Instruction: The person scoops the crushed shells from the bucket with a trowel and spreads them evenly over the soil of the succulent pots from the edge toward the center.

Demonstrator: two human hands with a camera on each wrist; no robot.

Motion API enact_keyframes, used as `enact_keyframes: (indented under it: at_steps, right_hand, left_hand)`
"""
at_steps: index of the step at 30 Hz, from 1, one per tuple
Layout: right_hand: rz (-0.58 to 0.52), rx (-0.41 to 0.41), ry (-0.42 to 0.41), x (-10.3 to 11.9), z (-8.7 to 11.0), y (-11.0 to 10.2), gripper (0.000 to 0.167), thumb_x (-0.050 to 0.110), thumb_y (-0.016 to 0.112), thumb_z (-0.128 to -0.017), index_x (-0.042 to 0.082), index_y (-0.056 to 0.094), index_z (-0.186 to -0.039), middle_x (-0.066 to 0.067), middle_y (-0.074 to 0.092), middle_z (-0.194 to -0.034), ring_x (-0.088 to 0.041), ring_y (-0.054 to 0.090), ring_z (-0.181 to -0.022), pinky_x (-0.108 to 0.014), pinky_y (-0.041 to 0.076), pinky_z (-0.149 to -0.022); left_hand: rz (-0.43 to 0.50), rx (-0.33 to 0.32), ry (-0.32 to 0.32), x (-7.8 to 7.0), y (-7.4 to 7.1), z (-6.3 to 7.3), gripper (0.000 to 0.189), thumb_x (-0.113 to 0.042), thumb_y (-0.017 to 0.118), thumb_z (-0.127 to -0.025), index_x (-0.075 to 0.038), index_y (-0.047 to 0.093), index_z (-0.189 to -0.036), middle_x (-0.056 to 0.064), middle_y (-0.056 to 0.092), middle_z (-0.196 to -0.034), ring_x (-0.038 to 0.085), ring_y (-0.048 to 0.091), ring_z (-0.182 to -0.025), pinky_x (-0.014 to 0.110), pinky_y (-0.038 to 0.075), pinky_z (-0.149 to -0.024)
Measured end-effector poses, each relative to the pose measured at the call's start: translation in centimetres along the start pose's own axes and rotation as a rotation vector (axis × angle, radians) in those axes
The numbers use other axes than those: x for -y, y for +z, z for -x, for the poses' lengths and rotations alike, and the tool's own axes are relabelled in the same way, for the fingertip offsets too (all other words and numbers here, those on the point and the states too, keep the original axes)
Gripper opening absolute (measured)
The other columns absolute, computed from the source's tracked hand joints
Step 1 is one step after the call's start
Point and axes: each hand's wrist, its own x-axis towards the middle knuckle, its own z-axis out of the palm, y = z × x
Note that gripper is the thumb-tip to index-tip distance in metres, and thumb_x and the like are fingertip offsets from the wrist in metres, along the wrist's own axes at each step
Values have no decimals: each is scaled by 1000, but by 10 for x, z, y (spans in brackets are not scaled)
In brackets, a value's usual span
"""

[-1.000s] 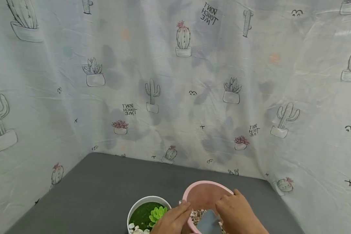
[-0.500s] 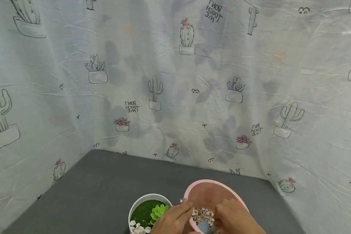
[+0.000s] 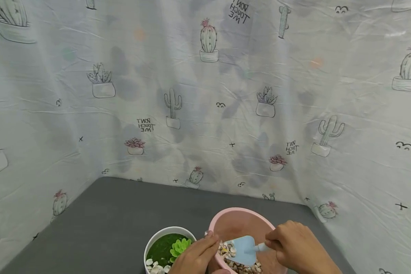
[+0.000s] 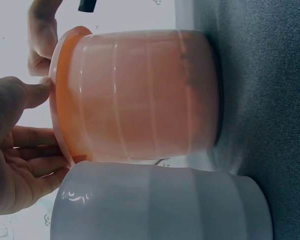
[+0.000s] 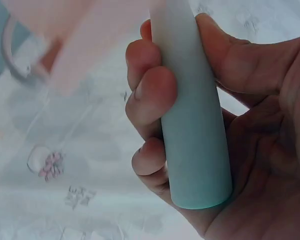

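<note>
My right hand (image 3: 294,243) grips a light blue toy shovel (image 3: 244,251) by its handle. In the right wrist view, fingers and thumb wrap around the shovel's pale handle (image 5: 195,125). Small shells and stones (image 3: 227,250) sit at the blade's tip, inside the pink bucket (image 3: 238,210). My left hand (image 3: 193,255) holds the bucket's rim; the left wrist view has its thumb and fingers spread along that edge. More small stones (image 3: 248,268) lie at the bottom of the bucket, partly hidden by the blade.
Close to the bucket's left stands a white pot (image 3: 146,249) with green moss, a bright green succulent (image 3: 180,248) and white pebbles (image 3: 155,267). Both stand on a dark grey tabletop (image 3: 123,213). A cactus-print curtain (image 3: 205,99) surrounds it at the back and sides.
The shovel's blade has risen from the stones and tilted, now bearing shells at its tip toward the left rim. My right hand has moved up and right. The left hand stays on the rim.
</note>
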Motion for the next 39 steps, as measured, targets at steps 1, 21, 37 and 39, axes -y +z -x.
enact_keyframes:
  at_steps: [1,21,37,39]
  right_hand:
    - [-7,14,26,-1,0,-3,57,7,79,-86,27,36,-54,18,10,-61,2,9,-57,-18,13,-51]
    - [-54,-58,104,51,-34,-28,33,25,80,-92,39,64,-66,20,36,-56,4,29,-52,-19,27,-49]
    - [218,44,-183,150,-91,16,43,18,79,-72,27,44,-49,10,40,-50,-9,34,-46,-27,23,-49]
    - [246,77,-179,158,-95,17,41,20,80,-72,26,46,-50,9,42,-52,-12,38,-48,-28,29,-52]
  left_hand:
    - [-2,-3,-11,1,0,2,53,-60,69,-95,-19,77,-127,-8,70,-137,15,71,-125,23,59,-99]
    - [436,492,-549,76,-144,-2,145,-65,91,-63,-24,4,-171,18,27,-173,56,31,-153,67,48,-109]
    - [603,676,-620,93,-127,28,126,-47,90,-81,-19,7,-170,26,46,-159,63,47,-133,75,51,-84]
    - [603,680,-634,92,-130,28,124,-48,89,-81,-17,9,-170,24,45,-159,63,47,-134,74,51,-84]
